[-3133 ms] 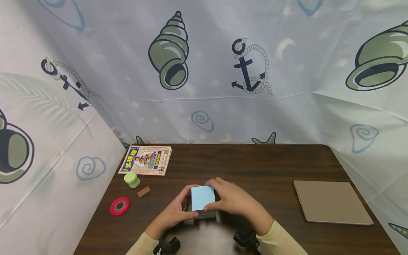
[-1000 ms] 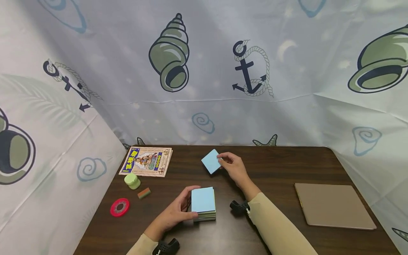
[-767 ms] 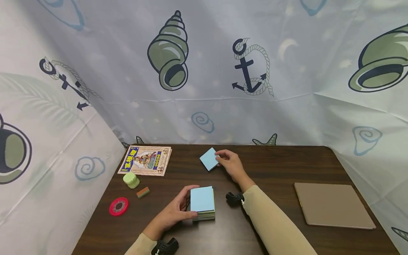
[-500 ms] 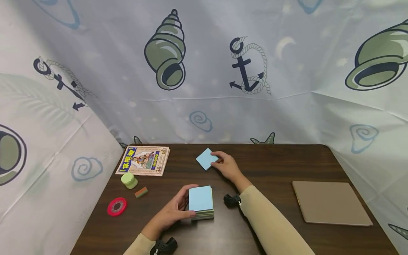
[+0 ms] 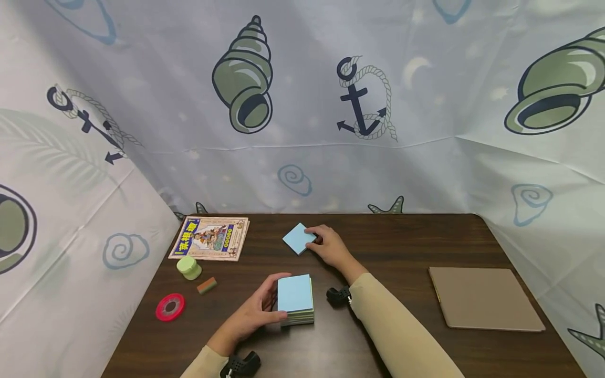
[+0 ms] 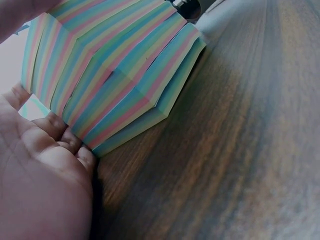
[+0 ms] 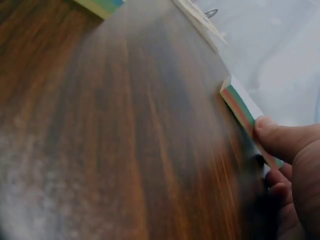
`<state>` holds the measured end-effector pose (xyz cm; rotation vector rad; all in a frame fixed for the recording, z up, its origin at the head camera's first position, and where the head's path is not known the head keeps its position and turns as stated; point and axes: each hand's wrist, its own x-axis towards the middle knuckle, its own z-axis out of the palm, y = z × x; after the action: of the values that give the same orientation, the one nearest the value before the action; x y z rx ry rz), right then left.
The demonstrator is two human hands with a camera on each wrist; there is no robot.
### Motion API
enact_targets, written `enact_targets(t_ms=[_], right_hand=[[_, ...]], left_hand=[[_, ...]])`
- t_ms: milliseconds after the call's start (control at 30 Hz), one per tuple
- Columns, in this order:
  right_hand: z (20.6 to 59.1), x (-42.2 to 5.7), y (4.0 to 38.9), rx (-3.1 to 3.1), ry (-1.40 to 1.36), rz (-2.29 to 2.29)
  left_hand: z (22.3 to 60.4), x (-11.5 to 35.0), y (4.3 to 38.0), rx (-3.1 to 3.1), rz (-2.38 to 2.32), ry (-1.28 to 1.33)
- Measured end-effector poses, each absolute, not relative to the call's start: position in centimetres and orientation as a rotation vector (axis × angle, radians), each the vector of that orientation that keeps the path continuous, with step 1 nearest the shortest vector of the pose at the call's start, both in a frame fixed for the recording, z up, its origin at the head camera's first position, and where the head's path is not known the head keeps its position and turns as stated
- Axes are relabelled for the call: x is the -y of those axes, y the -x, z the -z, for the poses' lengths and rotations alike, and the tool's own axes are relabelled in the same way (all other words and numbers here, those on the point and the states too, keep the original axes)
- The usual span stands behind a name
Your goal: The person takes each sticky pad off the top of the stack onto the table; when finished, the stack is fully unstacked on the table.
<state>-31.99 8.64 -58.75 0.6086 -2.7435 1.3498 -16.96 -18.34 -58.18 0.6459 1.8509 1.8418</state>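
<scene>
A stack of sticky note pads [image 5: 295, 294] stands near the front middle of the table, light blue on top. Its edges carry pink, yellow, green and blue stripes in the left wrist view. My left hand [image 5: 257, 310] grips the stack from its left side, thumb at the front and fingers behind. Farther back, my right hand [image 5: 331, 247] pinches one sticky note pad [image 5: 298, 239] by its right corner between thumb and fingers. The right wrist view shows this pad [image 7: 240, 107] low over the wood, with its striped edge towards the camera.
At the back left lies a printed booklet [image 5: 210, 239]. In front of it are a light green jar [image 5: 189, 268], an orange and green eraser-like block [image 5: 207, 285] and a red ring-shaped disc [image 5: 170, 307]. A flat taupe board [image 5: 484, 298] lies at the right.
My right hand has left the stack with one sticky note pad and carried it to the back of the table, then slightly left. My left hand has stayed at the stack.
</scene>
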Motion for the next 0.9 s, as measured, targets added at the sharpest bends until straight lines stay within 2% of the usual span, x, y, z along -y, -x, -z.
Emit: enact_targets(t_ms=[233, 900], right_hand=[[58.9, -8.4, 32.0, 2.741, -0.647, -1.288], [59.2, -10.0, 30.3, 2.265, -0.549, -1.927]], left_hand=[[58.1, 18.5, 17.0, -1.842, -1.84, -0.646], [58.1, 18.3, 16.9, -1.794, -1.902, -0.723]])
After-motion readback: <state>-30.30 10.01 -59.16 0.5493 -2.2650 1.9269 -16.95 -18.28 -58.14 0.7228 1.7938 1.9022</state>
